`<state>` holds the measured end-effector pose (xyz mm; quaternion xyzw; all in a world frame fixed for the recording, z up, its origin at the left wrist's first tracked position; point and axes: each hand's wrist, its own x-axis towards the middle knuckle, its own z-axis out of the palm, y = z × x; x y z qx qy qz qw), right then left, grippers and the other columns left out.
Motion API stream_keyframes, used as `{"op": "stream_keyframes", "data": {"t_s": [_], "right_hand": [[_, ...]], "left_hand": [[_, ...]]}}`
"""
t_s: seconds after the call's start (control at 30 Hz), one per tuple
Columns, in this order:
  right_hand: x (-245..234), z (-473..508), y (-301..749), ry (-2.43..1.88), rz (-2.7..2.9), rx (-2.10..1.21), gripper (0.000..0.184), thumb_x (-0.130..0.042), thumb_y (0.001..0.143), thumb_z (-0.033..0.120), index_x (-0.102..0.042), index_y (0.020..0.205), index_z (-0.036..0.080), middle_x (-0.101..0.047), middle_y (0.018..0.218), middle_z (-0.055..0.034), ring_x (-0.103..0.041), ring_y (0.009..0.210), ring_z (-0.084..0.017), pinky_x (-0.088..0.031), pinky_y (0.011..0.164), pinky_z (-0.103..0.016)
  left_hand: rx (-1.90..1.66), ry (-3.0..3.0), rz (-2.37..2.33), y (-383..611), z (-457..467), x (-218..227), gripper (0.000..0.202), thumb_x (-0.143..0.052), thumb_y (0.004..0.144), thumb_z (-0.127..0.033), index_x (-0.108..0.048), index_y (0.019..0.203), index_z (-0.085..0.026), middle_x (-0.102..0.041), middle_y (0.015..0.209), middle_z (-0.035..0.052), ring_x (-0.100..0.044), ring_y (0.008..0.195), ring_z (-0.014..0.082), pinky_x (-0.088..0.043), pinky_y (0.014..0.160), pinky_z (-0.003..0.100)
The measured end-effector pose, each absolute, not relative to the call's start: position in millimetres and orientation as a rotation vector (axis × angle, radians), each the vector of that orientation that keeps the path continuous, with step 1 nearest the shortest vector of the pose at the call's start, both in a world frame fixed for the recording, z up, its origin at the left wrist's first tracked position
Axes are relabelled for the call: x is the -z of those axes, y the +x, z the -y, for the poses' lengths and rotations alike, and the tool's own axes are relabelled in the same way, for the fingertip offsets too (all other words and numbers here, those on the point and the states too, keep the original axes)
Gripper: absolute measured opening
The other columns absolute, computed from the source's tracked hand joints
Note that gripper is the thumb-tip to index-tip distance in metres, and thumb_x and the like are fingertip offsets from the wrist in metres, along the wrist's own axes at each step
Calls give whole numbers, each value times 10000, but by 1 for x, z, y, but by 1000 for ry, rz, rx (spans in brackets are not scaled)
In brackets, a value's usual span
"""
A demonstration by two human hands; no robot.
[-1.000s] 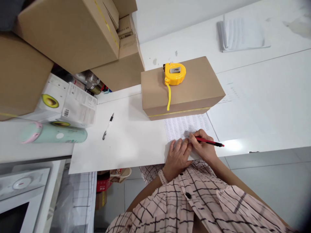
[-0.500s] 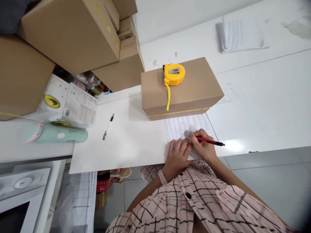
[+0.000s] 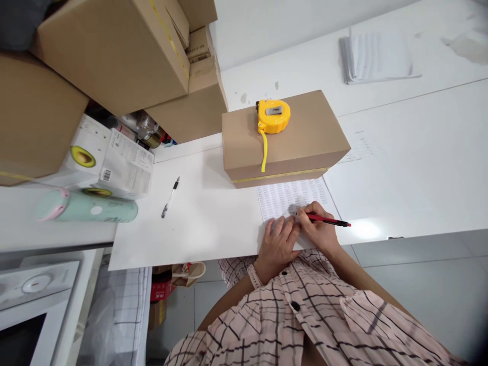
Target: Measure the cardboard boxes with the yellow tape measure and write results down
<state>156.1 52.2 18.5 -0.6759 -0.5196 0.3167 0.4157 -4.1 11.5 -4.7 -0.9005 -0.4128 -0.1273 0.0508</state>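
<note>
A sheet of paper (image 3: 280,197) covered in rows of small writing lies on the white table, its far part hidden behind a cardboard box (image 3: 282,147). My right hand (image 3: 319,230) grips a red and black pen (image 3: 326,219), the tip down on the paper. Fingers stretched out, my left hand (image 3: 280,244) rests flat at the near edge of the sheet, close beside the right. On top of the box sits a yellow tape measure (image 3: 273,117) with a yellow strap hanging toward the front.
A clear pen with a black grip (image 3: 170,197) lies to the left. Further left are a mint bottle (image 3: 99,207), a white carton with avocado pictures (image 3: 124,162) and stacked cardboard boxes (image 3: 125,61). A stack of papers (image 3: 381,56) lies at the back right.
The view has shifted very slightly. Both hands keep almost the same place, with the pen still in my right hand at the paper.
</note>
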Motion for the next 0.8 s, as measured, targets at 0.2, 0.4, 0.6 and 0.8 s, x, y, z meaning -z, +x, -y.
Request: {"op": "stream_keyframes", "data": {"t_s": [0.2, 0.4, 0.6, 0.8], "right_hand": [[-16, -52, 157, -1706, 1288, -785, 346, -608, 894, 476, -458, 677, 253, -550, 582, 30, -513, 557, -159, -435, 573, -305], [-14, -51, 157, -1696, 1303, -768, 339, -608, 896, 461, -450, 679, 254, -548, 584, 31, -519, 565, -160, -438, 582, -304], [-15, -52, 156, -1698, 1282, -779, 321, -615, 884, 427, -451, 668, 256, -538, 576, 33, -508, 556, -159, -428, 574, -307], [-16, -52, 156, -1714, 1276, -764, 321, -614, 886, 435, -458, 672, 254, -548, 596, 30, -519, 571, -163, -428, 595, -317]], "left_hand": [[370, -2757, 1262, -4, -11, 6, 715, -391, 997, -660, -523, 1472, -144, -531, 1520, 132, -461, 1377, 313, -388, 1155, 506], [362, -2753, 1254, -5, -11, 6, 702, -424, 992, -649, -518, 1474, -147, -525, 1527, 128, -461, 1381, 306, -381, 1162, 503], [413, -2738, 1267, -4, -12, 6, 692, -348, 1018, -640, -530, 1465, -144, -542, 1515, 116, -473, 1368, 299, -373, 1163, 501], [449, -2755, 1276, -4, -12, 6, 688, -328, 1024, -640, -546, 1450, -146, -536, 1524, 107, -472, 1364, 294, -366, 1165, 493]]}}
